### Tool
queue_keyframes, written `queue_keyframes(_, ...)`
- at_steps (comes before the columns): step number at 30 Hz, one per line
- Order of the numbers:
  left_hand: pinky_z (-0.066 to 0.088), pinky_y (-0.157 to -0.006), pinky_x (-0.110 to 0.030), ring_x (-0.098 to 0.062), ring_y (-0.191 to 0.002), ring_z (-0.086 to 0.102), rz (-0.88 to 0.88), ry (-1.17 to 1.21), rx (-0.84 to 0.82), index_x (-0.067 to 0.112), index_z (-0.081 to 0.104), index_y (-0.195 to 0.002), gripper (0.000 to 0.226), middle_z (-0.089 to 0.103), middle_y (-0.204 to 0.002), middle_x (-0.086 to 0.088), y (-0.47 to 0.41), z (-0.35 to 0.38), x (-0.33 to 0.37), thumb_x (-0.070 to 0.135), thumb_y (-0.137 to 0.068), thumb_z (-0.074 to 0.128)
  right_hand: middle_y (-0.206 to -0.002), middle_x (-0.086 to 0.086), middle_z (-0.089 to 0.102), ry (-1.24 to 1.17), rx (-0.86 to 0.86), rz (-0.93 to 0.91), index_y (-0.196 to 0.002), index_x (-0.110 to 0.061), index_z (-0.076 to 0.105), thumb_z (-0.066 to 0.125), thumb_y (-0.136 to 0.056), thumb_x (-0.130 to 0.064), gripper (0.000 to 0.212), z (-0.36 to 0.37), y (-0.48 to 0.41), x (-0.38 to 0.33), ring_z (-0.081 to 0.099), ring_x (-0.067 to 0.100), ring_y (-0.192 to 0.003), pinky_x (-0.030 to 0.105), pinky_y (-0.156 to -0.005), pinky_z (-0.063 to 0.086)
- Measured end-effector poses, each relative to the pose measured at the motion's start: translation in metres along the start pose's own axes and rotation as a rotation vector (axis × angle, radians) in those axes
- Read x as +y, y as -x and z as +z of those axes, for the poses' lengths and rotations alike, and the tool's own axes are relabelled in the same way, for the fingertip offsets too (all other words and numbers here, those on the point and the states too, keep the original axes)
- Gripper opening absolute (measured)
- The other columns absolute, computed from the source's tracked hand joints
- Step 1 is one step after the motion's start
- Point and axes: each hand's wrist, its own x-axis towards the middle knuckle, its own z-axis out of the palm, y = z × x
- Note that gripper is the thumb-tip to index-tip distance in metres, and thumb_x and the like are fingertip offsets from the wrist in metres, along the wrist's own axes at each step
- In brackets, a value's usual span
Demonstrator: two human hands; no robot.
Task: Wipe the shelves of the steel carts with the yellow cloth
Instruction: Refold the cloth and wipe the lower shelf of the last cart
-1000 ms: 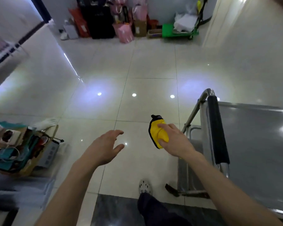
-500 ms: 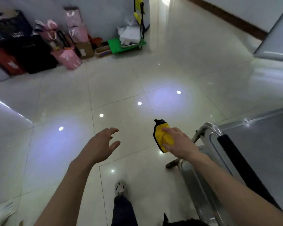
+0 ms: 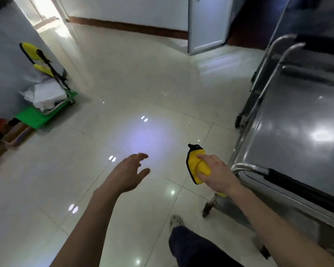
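Observation:
My right hand [image 3: 216, 173] grips a folded yellow cloth [image 3: 196, 164] with a black edge, held in the air over the tiled floor just left of a steel cart [image 3: 301, 120]. That cart fills the right side, its shiny top shelf bare, with a black-padded push handle [image 3: 297, 186] at the near end. A second steel cart [image 3: 278, 54] stands behind it at the upper right. My left hand [image 3: 129, 173] hangs out in front with its fingers spread and relaxed, holding nothing.
A green platform trolley [image 3: 46, 112] loaded with white material and yellow-black tools stands against the left wall, with boxes [image 3: 0, 135] beside it. A white door [image 3: 206, 24] is at the far end. My leg and shoe [image 3: 175, 222] are below.
The view has swung to the right: the bags and trolley slid to the left edge and the second cart and door came into sight. Both hands keep the same pose, the cloth still in my right hand.

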Motion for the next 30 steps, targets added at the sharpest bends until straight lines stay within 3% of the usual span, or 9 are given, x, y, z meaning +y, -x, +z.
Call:
queue_keyframes(7, 0.049, -0.100, -0.029, -0.002, -0.125, 0.061, 0.154, -0.074, -0.074, 0.036, 0.049, -0.154, 0.049, 0.057, -0.149, 0.014, -0.164, -0.053, -0.012, 0.043, -0.107, 0.063, -0.145, 0.002, 0.051, -0.139, 0.116, 0.145, -0.160, -0.030, 0.044, 0.073, -0.097, -0.034, 0.069, -0.007, -0.118, -0.006, 0.056, 0.022, -0.124, 0.028, -0.095, 0.039)
queue_keyframes(15, 0.051, -0.105, -0.034, -0.008, -0.127, 0.064, 0.347, -0.123, -0.164, 0.029, 0.050, -0.155, 0.051, 0.059, -0.150, 0.008, -0.336, -0.116, 0.021, 0.040, -0.107, 0.064, -0.147, 0.000, 0.050, -0.220, 0.216, 0.313, -0.160, -0.033, 0.042, 0.074, -0.097, -0.035, 0.071, -0.055, -0.216, -0.019, 0.054, 0.021, -0.129, 0.024, -0.099, 0.038)
queue_keyframes(20, 0.050, -0.108, -0.033, -0.012, -0.127, 0.065, 0.533, -0.162, -0.302, 0.026, 0.052, -0.154, 0.051, 0.059, -0.151, 0.005, -0.442, -0.111, 0.069, 0.039, -0.106, 0.065, -0.153, 0.005, 0.049, -0.270, 0.329, 0.462, -0.159, -0.031, 0.042, 0.076, -0.096, -0.031, 0.072, -0.083, -0.254, -0.007, 0.051, 0.025, -0.136, 0.031, -0.107, 0.040)
queue_keyframes(26, 0.054, -0.104, -0.036, -0.012, -0.119, 0.069, 0.772, -0.206, -0.481, 0.025, 0.057, -0.148, 0.046, 0.067, -0.140, 0.005, -0.566, -0.098, 0.133, 0.039, -0.105, 0.067, -0.156, 0.005, 0.050, -0.456, 0.557, 0.686, -0.157, -0.034, 0.047, 0.079, -0.094, -0.029, 0.070, -0.110, -0.305, 0.001, 0.049, 0.025, -0.142, 0.037, -0.116, 0.040)
queue_keyframes(30, 0.055, -0.102, -0.034, -0.013, -0.107, 0.071, 0.873, -0.185, -0.681, 0.022, 0.066, -0.139, 0.037, 0.074, -0.119, 0.006, -0.621, -0.082, 0.180, 0.038, -0.105, 0.068, -0.149, 0.001, 0.059, -0.603, 0.768, 0.810, -0.153, -0.031, 0.053, 0.081, -0.092, -0.027, 0.067, -0.125, -0.333, 0.000, 0.056, 0.023, -0.135, 0.034, -0.109, 0.044)
